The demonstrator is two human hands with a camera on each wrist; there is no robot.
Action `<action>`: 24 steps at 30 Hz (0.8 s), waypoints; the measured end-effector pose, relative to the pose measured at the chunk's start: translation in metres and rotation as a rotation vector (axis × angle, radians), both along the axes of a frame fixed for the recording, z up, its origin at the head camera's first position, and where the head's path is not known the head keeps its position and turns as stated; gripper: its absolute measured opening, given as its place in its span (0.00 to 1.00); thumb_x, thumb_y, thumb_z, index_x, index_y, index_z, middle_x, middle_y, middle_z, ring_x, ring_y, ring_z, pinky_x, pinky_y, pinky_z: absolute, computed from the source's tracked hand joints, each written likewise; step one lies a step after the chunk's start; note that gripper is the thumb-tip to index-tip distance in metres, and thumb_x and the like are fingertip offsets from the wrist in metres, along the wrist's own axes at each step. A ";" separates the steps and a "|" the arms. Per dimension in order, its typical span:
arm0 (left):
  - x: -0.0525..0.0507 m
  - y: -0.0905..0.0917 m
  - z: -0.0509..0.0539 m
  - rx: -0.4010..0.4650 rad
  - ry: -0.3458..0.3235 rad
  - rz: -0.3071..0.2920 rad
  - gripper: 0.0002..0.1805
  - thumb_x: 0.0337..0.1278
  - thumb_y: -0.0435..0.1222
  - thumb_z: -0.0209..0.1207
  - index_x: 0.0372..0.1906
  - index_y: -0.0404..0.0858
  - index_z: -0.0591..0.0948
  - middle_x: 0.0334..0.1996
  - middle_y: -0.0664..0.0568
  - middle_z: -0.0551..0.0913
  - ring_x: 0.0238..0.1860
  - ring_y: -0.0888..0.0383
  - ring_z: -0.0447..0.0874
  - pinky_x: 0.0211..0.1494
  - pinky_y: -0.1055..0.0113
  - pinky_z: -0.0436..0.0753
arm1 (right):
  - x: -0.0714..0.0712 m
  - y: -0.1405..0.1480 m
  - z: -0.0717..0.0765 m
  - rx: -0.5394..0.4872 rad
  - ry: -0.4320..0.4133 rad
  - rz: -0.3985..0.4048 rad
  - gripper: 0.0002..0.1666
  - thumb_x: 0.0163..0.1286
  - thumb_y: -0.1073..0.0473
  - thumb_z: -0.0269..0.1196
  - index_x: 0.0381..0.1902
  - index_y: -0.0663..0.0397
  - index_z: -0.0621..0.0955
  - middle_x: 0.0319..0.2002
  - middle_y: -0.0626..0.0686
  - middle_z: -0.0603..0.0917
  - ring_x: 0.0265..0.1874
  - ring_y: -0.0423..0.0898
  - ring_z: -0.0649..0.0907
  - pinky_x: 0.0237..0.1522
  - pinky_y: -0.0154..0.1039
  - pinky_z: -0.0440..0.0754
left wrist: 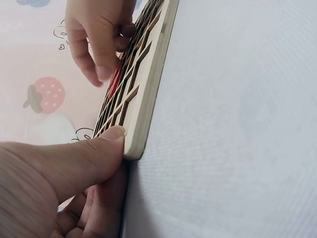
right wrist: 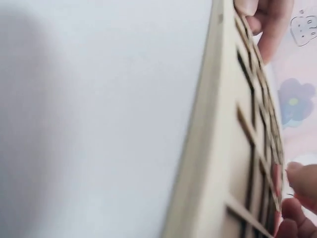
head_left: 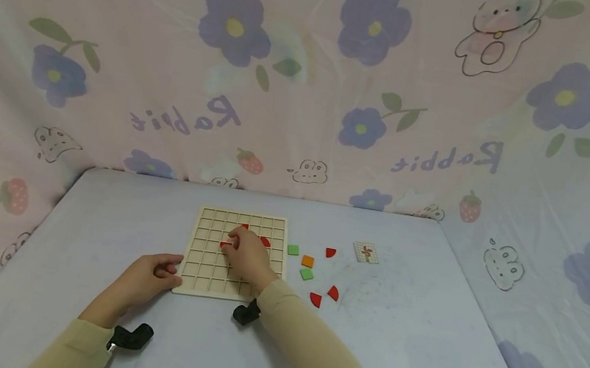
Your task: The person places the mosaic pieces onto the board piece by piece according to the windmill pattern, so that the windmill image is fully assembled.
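Observation:
A pale wooden grid board [head_left: 203, 260] lies on the table with red pieces in some of its squares. My left hand [head_left: 147, 276] holds the board's near left edge, its thumb [left wrist: 106, 148] against the rim and the other fingers curled beside it. Over the middle of the board my right hand [head_left: 250, 258] pinches a small red piece [head_left: 224, 244] between thumb and index finger, down at the grid. Another red piece [head_left: 264, 241] and a partly covered red piece [head_left: 244, 226] sit farther along the board. The right hand hides some squares.
Right of the board lie green squares [head_left: 293, 249], an orange square [head_left: 308, 262] and loose red quarter-circle pieces [head_left: 330, 253]. A small pattern card [head_left: 366, 252] with a flower picture lies beyond them. A printed curtain [head_left: 300, 81] hangs behind the white table [head_left: 422, 335].

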State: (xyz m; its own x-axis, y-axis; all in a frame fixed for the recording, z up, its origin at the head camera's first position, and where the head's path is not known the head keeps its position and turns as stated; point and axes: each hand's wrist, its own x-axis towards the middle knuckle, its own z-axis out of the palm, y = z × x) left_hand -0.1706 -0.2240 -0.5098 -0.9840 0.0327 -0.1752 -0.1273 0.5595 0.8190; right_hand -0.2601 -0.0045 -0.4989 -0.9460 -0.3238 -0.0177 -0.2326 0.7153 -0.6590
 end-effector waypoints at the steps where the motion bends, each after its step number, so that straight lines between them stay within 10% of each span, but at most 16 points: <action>1: 0.000 0.000 -0.001 0.001 -0.001 -0.001 0.29 0.56 0.33 0.66 0.63 0.32 0.74 0.40 0.49 0.76 0.38 0.57 0.76 0.36 0.68 0.75 | 0.001 0.003 0.002 -0.023 -0.001 -0.001 0.18 0.70 0.52 0.62 0.55 0.49 0.77 0.35 0.43 0.76 0.29 0.39 0.75 0.33 0.34 0.74; 24: 0.000 -0.001 -0.002 -0.020 0.007 -0.028 0.30 0.56 0.35 0.67 0.64 0.31 0.73 0.41 0.48 0.76 0.38 0.57 0.76 0.37 0.68 0.76 | -0.008 0.116 0.020 -0.079 -0.004 -0.112 0.23 0.68 0.47 0.63 0.56 0.50 0.78 0.46 0.49 0.78 0.43 0.47 0.76 0.40 0.43 0.76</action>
State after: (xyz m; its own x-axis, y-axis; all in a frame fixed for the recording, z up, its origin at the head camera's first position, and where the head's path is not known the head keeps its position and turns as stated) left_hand -0.1704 -0.2252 -0.5114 -0.9840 0.0567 -0.1689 -0.1054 0.5794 0.8082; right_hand -0.2677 0.1116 -0.4788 -0.9761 -0.2172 0.0002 -0.1520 0.6824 -0.7150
